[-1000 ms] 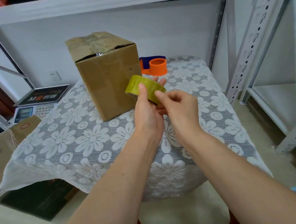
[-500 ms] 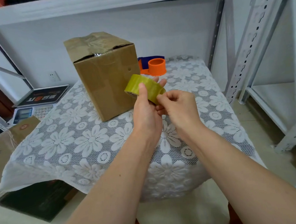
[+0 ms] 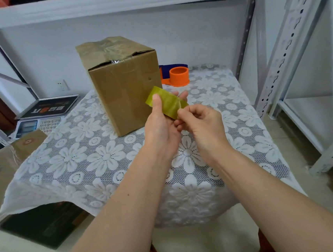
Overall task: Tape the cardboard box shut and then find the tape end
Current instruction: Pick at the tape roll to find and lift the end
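Note:
A cardboard box (image 3: 125, 83) stands upright on the lace-covered table (image 3: 87, 159), its top flaps covered with shiny tape and slightly gaping at the front edge. In front of the box my left hand (image 3: 161, 124) grips a yellowish roll of tape (image 3: 167, 103), thumb on the outer face and fingers behind it. My right hand (image 3: 200, 122) touches the roll's near right edge, thumb and forefinger pinching at the tape surface there.
An orange and blue tape dispenser (image 3: 177, 75) sits behind the box. A weighing scale (image 3: 39, 119) and another carton (image 3: 4, 161) lie to the left. White metal shelving posts (image 3: 287, 39) rise on the right.
Both hands have held their place with the roll. My right fingertips have shifted slightly along the roll's near edge.

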Demonstrator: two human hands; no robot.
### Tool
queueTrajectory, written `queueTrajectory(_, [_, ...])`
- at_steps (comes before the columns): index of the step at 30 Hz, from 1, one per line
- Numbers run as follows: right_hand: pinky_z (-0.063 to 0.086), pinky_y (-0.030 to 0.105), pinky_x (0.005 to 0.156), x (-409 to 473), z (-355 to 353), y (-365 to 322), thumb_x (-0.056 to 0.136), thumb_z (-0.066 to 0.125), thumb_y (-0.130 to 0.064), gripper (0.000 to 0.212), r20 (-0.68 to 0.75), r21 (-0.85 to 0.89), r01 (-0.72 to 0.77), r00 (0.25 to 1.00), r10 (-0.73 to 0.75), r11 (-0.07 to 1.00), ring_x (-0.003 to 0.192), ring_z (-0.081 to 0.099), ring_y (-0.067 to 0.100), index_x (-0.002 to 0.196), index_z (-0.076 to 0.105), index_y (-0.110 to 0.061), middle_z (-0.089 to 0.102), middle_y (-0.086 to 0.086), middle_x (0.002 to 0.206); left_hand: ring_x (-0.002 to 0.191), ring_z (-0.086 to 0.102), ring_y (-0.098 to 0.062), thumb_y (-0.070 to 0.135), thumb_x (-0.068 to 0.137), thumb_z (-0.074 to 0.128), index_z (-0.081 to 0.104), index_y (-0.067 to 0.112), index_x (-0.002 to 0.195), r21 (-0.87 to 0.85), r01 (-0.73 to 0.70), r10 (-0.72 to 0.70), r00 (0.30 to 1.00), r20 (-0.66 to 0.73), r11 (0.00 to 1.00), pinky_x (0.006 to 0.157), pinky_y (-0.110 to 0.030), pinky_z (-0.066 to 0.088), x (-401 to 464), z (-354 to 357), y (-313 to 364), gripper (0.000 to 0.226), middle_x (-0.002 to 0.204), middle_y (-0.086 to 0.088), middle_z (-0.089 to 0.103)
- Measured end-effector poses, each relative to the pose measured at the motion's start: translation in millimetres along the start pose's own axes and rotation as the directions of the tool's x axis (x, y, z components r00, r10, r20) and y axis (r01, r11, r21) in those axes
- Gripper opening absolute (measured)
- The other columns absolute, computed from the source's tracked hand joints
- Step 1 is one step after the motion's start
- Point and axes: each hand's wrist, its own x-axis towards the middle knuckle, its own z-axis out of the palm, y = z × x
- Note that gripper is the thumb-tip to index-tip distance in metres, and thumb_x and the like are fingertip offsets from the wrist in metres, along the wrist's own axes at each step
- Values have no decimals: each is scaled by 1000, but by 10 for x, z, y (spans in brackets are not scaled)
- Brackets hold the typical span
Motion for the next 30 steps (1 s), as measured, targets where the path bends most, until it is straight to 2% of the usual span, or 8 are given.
queueTrajectory(3, [53,24,64,-10,7,-32,85,65,-2,7,-10,100,-34,999,35,994,62,61,13,78,66,-1,63,8,66,73,63,-21,42,99,44,61,4,101,27,-39,41,995,-94,999,58,-27,46,-5,8,0,42,95,-14,72])
queueTrajectory(6, [53,21,59,28,3,-82,85,65,-2,14,-52,286,-125,988,145,950,59,61,12,71,65,-5,63,4,63,72,61,-20,30,90,63,50,0,105,306,-212,263,955,-134,928,67,-38,52,-23,-10,-105,36,84,-11,64])
queueTrajectory(9, [49,21,54,56,-3,-134,85,66,-4,15,-51,364,-154,982,184,919,53,56,10,71,65,-8,61,2,60,69,62,-17,2,88,61,39,19,96,501,-438,492,870,27,746,69,-35,55,-89,-16,-157,28,92,-18,62])
queueTrajectory(11, [42,21,49,77,-26,-153,84,67,-5,17,-69,340,-140,983,173,930,47,48,8,69,63,-9,55,-3,51,69,62,-22,-9,81,54,41,20,94,501,-533,499,840,214,682,63,-35,54,-111,-21,-161,34,90,-22,59])
queueTrajectory(16, [53,31,65,88,-81,-142,82,67,-4,8,-84,327,-133,982,169,936,66,63,22,74,67,-5,68,12,73,85,67,-10,-17,78,59,55,15,114,569,-502,395,865,311,652,75,-19,54,-137,12,-212,47,96,-8,67])
queueTrajectory(22, [43,15,46,-2,-31,-137,87,61,-1,21,-53,254,-80,994,96,964,44,53,2,66,61,-5,58,-6,47,80,66,-43,-7,83,65,68,16,98,583,-510,493,845,205,632,74,-55,57,-56,-39,-134,27,82,-24,69])
queueTrajectory(28, [51,20,57,-36,37,-90,84,65,-4,10,-84,37,39,996,-36,999,63,61,15,75,66,0,60,18,70,63,68,-17,-8,84,65,65,3,91,501,-434,445,890,106,749,59,-28,58,-39,-52,-79,13,68,-7,68])
queueTrajectory(30, [53,22,59,-29,9,-120,87,65,-9,12,-16,-26,91,996,-92,995,65,65,19,79,69,-1,65,16,72,61,63,-17,-4,84,67,65,9,81,506,-420,451,890,69,753,58,-30,59,-10,-79,-54,13,60,1,62])
